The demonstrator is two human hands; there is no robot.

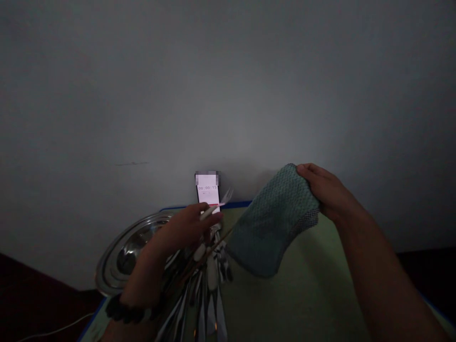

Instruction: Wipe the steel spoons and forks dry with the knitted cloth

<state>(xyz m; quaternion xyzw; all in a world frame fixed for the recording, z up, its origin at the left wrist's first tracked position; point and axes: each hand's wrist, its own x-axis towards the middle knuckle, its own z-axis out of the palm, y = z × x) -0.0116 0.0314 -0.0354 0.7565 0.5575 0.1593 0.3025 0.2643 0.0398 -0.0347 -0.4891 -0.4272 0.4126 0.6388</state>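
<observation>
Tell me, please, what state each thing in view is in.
Fork, held in the left hand.
Teal cloth, held in the right hand, hanging down.
Phone, propped up, screen lit, reading 00:00:15.
Metal bowl, open side up.
Cutlery, loosely piled.
Dark beaded bracelet, worn.

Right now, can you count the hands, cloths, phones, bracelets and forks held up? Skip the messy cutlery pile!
Hands: 2, the left hand and the right hand
Fork held up: 1
Blue-green cloth: 1
Phone: 1
Beaded bracelet: 1
Total: 6
</observation>
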